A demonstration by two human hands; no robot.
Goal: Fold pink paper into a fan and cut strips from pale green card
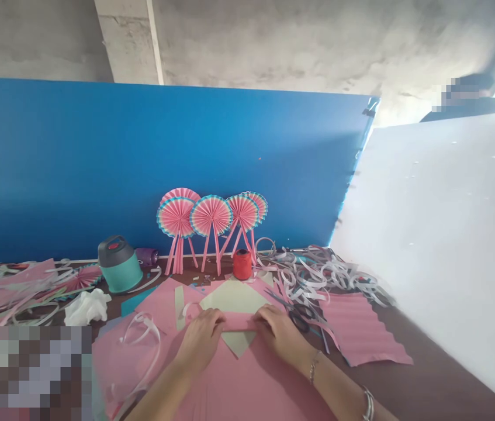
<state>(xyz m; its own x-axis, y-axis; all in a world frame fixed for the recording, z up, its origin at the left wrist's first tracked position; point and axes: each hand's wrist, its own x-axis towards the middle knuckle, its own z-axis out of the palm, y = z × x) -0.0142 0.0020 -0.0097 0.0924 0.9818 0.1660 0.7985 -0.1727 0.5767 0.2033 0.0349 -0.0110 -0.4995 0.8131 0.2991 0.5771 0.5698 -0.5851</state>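
My left hand and my right hand rest side by side on a pale green square of paper, which lies cornerwise on pink paper sheets. Between them runs a pink folded band across the green square, and both hands pinch its ends with fingers curled down. My right wrist wears bracelets. A row of finished pink paper fans with blue rims leans upright against the blue board behind.
A red thread spool, a teal jar, a purple object, white crumpled tissue, a corrugated pink sheet and a heap of paper strips lie on the brown table. A blue board and a white board wall it in.
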